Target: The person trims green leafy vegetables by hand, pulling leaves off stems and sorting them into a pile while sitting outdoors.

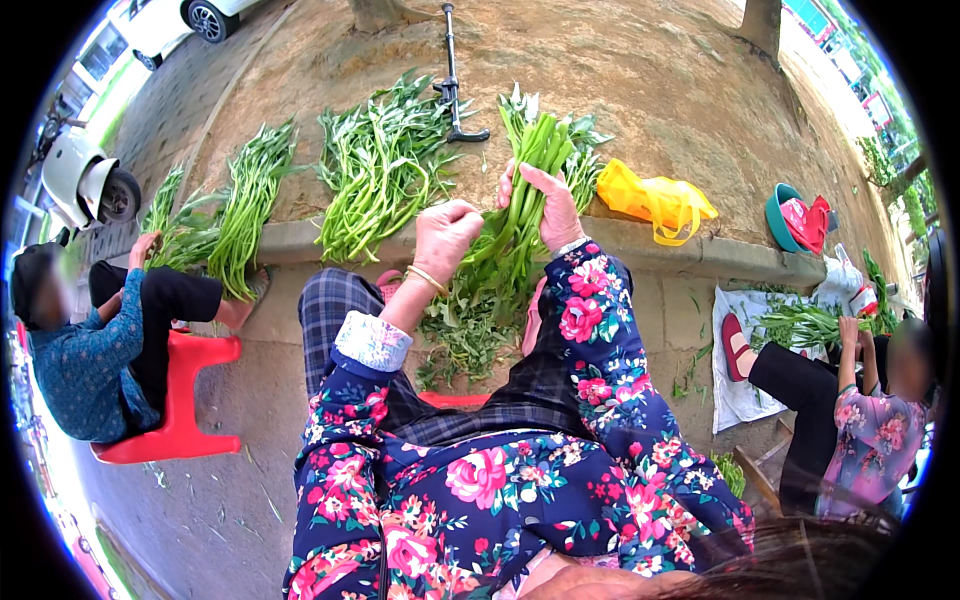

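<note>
My right hand [560,208] is wrapped round an upright bunch of water spinach [540,145], its thick green stems pointing up and its leafy part hanging below. Just left of the bunch, my left hand [446,238] is closed in a fist; whatever it may hold is hidden. Between my knees, loose plucked leaves [462,345] lie in a heap on the ground. A large pile of water spinach [375,180] rests on the kerb ahead to the left. More leafy stems [582,172] lie behind the bunch in my hand.
Beyond the kerb [660,237] lie a black walking stick [450,70], a yellow bag [645,195] and a teal basin [780,215] with a red bag. One person [95,340] sits at left on a red stool [190,395]; another [875,430] handles greens at right beside a white sheet [740,390].
</note>
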Tool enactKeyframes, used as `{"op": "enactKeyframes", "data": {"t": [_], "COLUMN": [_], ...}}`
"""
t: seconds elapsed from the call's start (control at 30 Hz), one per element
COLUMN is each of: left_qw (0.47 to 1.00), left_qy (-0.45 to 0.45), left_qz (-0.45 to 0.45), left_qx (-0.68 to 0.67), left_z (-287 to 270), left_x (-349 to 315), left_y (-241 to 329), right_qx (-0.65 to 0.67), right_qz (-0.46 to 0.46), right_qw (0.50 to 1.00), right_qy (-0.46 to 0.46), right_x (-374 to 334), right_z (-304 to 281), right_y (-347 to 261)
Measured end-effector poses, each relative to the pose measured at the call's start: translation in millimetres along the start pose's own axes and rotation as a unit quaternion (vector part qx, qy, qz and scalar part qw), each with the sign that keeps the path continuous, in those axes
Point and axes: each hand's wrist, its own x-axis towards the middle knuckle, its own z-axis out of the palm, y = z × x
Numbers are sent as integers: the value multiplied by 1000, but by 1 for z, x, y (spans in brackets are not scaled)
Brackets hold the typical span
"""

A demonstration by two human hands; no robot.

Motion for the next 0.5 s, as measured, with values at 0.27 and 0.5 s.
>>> {"op": "enactKeyframes", "data": {"t": [0.27,0.5], "left_qw": [966,969], "left_qy": [-49,-77], "left_qz": [-104,-128], "left_qx": [-233,-194], "left_z": [-11,-3], "left_x": [0,0], "left_y": [-2,3], "right_qx": [32,4], "right_qz": [-8,2], "right_qw": [999,1000], "right_qy": [-5,-3], "right_x": [0,2], "right_z": [-3,0], "right_y": [-1,0]}}
